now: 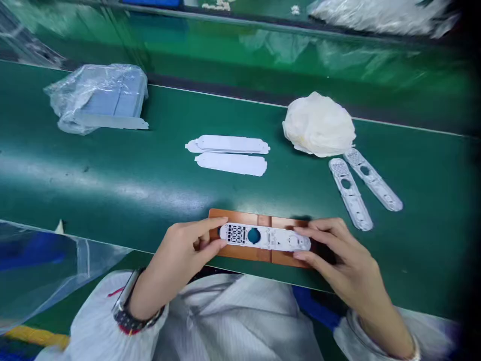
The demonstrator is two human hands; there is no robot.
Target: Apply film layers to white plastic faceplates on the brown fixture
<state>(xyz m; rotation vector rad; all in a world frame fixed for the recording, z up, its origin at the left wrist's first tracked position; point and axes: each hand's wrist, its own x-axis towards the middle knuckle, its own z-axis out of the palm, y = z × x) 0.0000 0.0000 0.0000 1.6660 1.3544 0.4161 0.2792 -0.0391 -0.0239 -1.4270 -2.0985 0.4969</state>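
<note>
A long white plastic panel (278,238) with a round hole and segmented digit cutouts lies over an orange-brown fixture (246,252) at the table's near edge. My left hand (191,243) pinches the panel's left end between thumb and fingers. At its right end, my right hand (334,250) grips the panel the same way. Beyond the fixture lie flat white strips (231,164), some stacked. Two similar white panels (351,194) rest to the right, one touching or close to a pile of thin cream-white sheets (319,124).
A clear plastic bag (97,98) holding stacked pale-blue pieces sits at the back left of the green table (161,185). A raised shelf edge (225,22) runs along the back, with a plastic bag (379,17) on it. Clear plastic sheeting (48,271) hangs at the lower left.
</note>
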